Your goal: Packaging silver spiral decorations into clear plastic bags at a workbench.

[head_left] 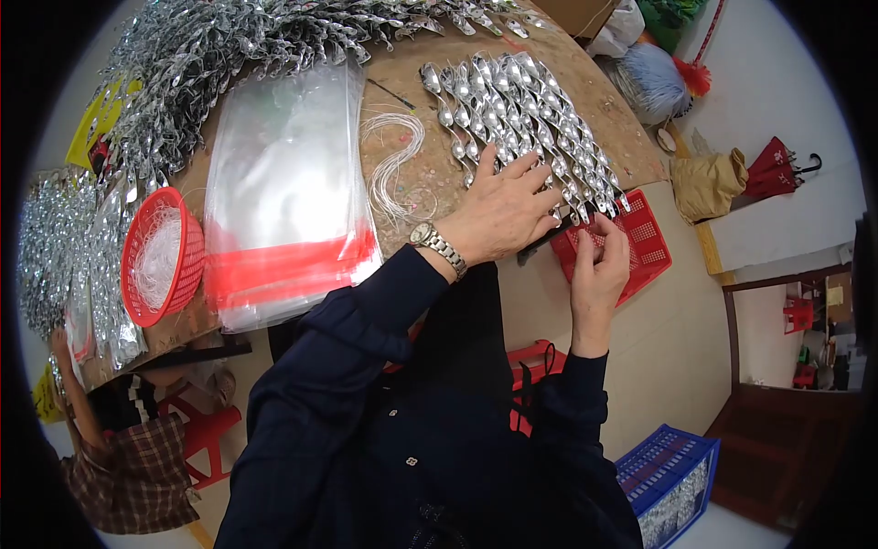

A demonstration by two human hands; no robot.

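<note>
Several shiny silver twisted strips (521, 101) lie side by side on the brown table, their near ends reaching its edge. My left hand (503, 209), with a metal watch on the wrist, rests flat on the strips near those ends, fingers spread. Just beyond the table edge, my right hand (600, 279) is at the tips of the strips, thumb and fingers curled close together. Whatever lies between its fingertips is too small to make out. A red plastic basket (647, 240) is partly hidden below and behind the right hand.
Left of the strips lie a bundle of white string (395, 165) and a stack of clear plastic bags (283, 165). A red basket (194, 252) holds more white string. Silver strips are heaped (247, 41) at the back. Another person (128, 467) is at the left; a blue crate (672, 480) stands lower right.
</note>
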